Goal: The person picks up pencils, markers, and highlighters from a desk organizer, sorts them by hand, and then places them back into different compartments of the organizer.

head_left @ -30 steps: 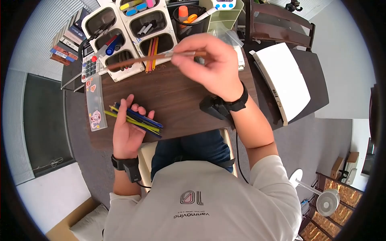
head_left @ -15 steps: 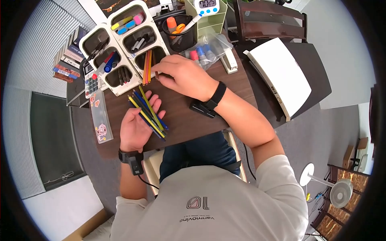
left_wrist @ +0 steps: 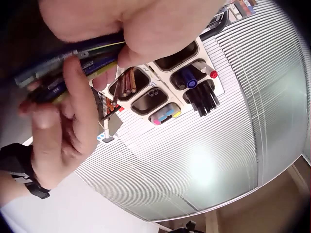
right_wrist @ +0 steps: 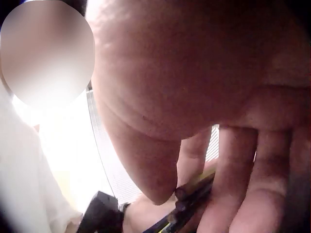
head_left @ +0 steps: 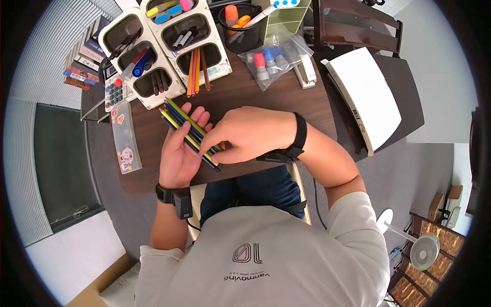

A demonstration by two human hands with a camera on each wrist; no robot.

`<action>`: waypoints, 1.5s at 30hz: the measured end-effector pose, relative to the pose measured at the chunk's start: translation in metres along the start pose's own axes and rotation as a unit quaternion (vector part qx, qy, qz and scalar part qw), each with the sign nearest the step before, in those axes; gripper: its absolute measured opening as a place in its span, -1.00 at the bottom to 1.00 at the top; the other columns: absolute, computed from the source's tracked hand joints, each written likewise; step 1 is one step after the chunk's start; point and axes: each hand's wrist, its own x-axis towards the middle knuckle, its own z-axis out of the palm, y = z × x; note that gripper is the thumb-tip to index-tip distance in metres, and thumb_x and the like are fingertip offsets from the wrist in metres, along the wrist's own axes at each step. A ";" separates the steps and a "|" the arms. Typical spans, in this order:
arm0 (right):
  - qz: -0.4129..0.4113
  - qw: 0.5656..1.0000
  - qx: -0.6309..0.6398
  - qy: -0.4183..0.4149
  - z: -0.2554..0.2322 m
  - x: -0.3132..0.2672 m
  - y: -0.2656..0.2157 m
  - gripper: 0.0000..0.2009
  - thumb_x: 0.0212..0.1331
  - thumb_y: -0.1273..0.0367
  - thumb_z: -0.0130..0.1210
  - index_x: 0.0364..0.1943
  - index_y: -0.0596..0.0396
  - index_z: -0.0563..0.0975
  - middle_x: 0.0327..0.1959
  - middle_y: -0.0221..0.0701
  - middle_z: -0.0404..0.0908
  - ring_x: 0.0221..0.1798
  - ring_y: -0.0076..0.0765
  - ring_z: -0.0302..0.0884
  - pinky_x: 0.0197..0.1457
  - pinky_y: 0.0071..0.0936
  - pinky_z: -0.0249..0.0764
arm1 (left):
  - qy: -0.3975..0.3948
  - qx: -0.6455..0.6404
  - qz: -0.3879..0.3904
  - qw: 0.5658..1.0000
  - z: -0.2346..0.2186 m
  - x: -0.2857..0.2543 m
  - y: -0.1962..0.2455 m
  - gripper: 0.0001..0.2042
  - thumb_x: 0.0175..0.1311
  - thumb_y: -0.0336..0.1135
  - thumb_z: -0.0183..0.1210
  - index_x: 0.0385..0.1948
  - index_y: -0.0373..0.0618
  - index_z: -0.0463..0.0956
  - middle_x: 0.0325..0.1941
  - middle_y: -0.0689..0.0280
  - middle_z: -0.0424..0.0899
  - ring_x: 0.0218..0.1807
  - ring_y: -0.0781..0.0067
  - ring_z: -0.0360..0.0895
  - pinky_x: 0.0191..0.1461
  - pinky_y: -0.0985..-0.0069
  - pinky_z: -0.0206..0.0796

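In the head view my left hand (head_left: 176, 161) is palm up, its thumb laid across a bundle of blue, dark and yellow-green colored pencils (head_left: 176, 114). Over the lower ends of that bundle, my right hand (head_left: 253, 130) pinches the pencils between thumb and fingers. Dark round pencil ends (right_wrist: 181, 192) show at the right thumb tip in the right wrist view. How many of them the right hand grips, I cannot tell. Beyond the hands, several pink, orange and yellow pencils (head_left: 193, 74) and a brown pencil (head_left: 205, 71) lean in a front compartment of a white organizer (head_left: 176, 92).
Dark pens (head_left: 159, 82), blue markers (head_left: 140, 65) and highlighters (head_left: 162, 8) fill other compartments. Behind stands a black mesh cup (head_left: 243, 40). A clear bag of bottles (head_left: 271, 61) lies beside a stapler (head_left: 306, 71). Along the left table edge are a pencil case (head_left: 124, 138) and a calculator (head_left: 114, 94).
My right hand carried a brown pencil to the organizer's front compartment and let it go there, then came back to the bundle. The left hand still holds its pencils.
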 end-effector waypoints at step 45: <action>-0.059 0.992 0.058 0.090 0.001 0.007 0.009 -0.81 0.28 0.27 0.28 -0.14 0.02 0.72 -0.41 -0.33 0.70 -0.43 -0.27 0.65 -0.38 -0.37 0.47 | -0.042 -0.159 0.010 0.986 -0.017 0.005 0.001 -0.53 0.60 -0.30 -0.12 0.48 -0.18 0.19 0.38 0.07 0.49 0.43 0.16 0.44 0.53 0.17 0.28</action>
